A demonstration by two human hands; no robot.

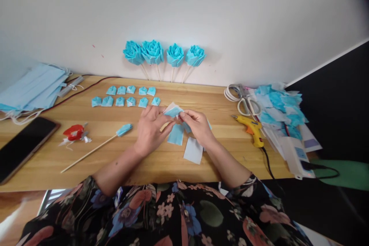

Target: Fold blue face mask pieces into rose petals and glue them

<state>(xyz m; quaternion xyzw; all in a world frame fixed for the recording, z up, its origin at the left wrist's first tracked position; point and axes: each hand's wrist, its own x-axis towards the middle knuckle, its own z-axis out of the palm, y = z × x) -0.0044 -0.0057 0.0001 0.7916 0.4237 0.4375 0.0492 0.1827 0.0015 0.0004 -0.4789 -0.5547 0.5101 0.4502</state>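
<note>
My left hand [150, 128] and my right hand [197, 125] meet over the wooden table [121, 161], both pinched on a small light-blue fabric square [173, 110] that they fold between the fingertips. Under the hands lie a blue square [175, 135] and a white square [193, 150]. To the left a wooden skewer [89, 153] with a blue petal bud at its tip lies on the table. Two rows of folded blue petals [127, 97] sit behind the hands.
Several finished blue fabric roses [164, 54] on sticks lean against the wall. A yellow glue gun [253, 128], scissors [245, 100] and a pile of blue scraps [281, 109] are right. Face masks [31, 88], a phone [23, 146] and a red tape bit [74, 132] are left.
</note>
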